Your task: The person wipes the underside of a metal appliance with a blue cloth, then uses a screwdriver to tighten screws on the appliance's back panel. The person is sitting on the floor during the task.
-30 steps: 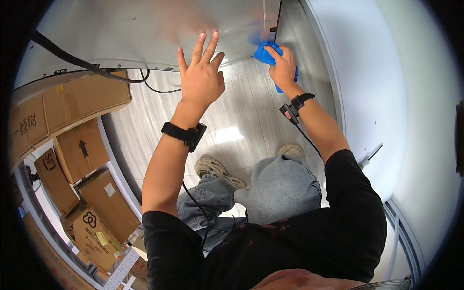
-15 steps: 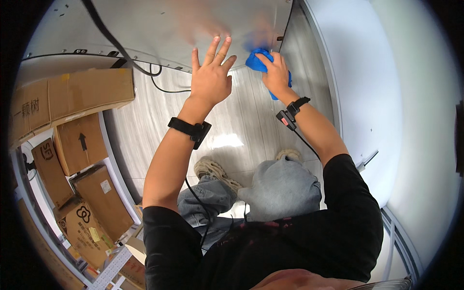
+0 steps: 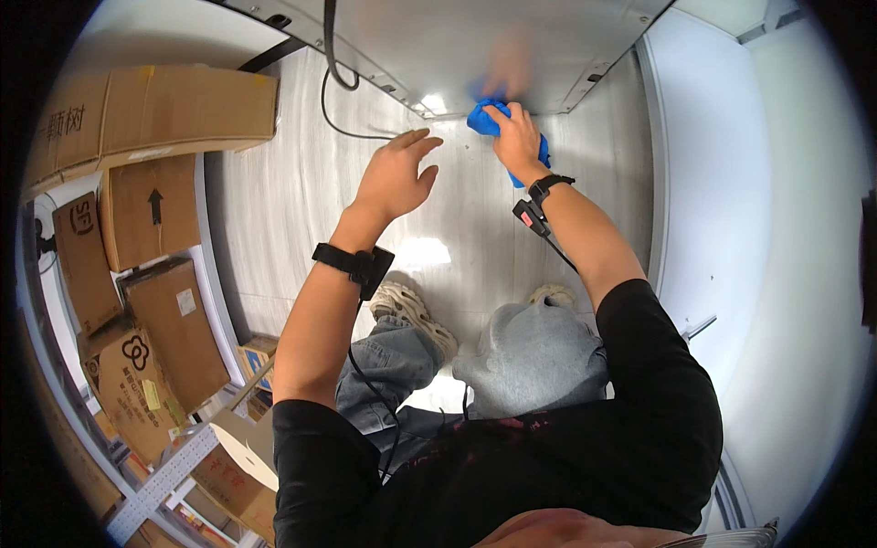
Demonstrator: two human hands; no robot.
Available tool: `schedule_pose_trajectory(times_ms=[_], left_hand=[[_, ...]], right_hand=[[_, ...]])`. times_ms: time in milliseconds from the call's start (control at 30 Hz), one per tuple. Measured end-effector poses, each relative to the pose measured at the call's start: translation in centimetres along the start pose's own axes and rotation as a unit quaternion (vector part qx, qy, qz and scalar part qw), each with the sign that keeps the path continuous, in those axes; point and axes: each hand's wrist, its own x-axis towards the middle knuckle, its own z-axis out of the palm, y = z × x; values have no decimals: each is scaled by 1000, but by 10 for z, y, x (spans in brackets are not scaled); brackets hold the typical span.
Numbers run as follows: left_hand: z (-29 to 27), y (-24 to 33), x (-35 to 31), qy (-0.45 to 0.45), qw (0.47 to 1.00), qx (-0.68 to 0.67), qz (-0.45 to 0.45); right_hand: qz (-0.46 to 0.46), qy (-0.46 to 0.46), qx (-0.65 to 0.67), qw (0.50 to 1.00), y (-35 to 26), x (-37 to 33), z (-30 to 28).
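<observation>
A blue cloth [image 3: 489, 117] is bunched under my right hand [image 3: 519, 142], whose fingers press it against the lower part of a shiny metal panel [image 3: 429, 55]. One end of the cloth hangs down past my palm toward the wrist. My left hand [image 3: 399, 173] is off the panel, held in the air over the floor with thumb and fingers apart and nothing in it. The panel mirrors my right hand and the blue of the cloth. A black strap with a small device sits on each wrist.
Cardboard boxes [image 3: 151, 110] are stacked on a shelf rack [image 3: 174, 475] along the left. A black cable [image 3: 331, 41] hangs by the panel and a thinner one curves over the pale floor [image 3: 301, 201]. A white wall panel [image 3: 708, 183] stands on the right.
My left hand has come away from the metal panel and dropped back a little. My right hand stays on the cloth. The panel appears turned and shifted to the right in view.
</observation>
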Motion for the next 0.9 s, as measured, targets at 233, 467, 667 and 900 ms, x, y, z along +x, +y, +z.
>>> schedule_pose_trajectory(times_ms=[233, 467, 667, 900], left_hand=[[20, -21, -40, -72, 984, -89, -136], [32, -17, -25, 41, 981, -129, -139], [36, 9, 24, 115, 984, -119, -61], [37, 27, 57, 159, 981, -103, -41]], right_hand=[[-7, -97, -68, 993, -11, 5, 46], [19, -143, -44, 989, -28, 8, 46], [64, -114, -61, 990, 24, -2, -2], [110, -60, -83, 989, 76, -16, -52]])
